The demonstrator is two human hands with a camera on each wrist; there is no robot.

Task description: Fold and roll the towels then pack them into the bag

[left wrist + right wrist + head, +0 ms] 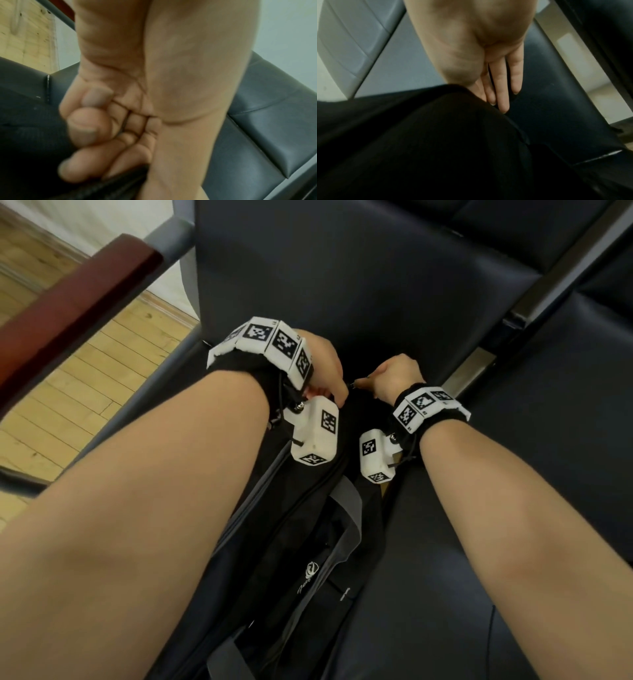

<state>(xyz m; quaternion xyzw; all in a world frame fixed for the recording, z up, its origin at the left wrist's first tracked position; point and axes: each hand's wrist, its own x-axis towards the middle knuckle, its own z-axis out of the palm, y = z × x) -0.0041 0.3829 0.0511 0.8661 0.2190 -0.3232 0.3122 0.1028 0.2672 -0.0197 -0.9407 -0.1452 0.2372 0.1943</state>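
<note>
A black bag (308, 542) with grey straps lies lengthwise on the dark seat between my forearms. My left hand (337, 395) is at the bag's far end, its fingers (82, 129) curled and pinching the black fabric (30, 148). My right hand (371, 385) is just to its right and pinches a small dark zipper pull (354, 384) at the same end. In the right wrist view three fingers (501, 83) lie straight along the bag's side (419, 142), and the thumb and index finger are hidden. No towel is in view.
The bag rests on a dark padded seat (342, 285). A second seat lies to the right beyond a metal bar (479, 364). A reddish wooden armrest (68, 299) runs along the left, with wooden floor (102, 371) below it.
</note>
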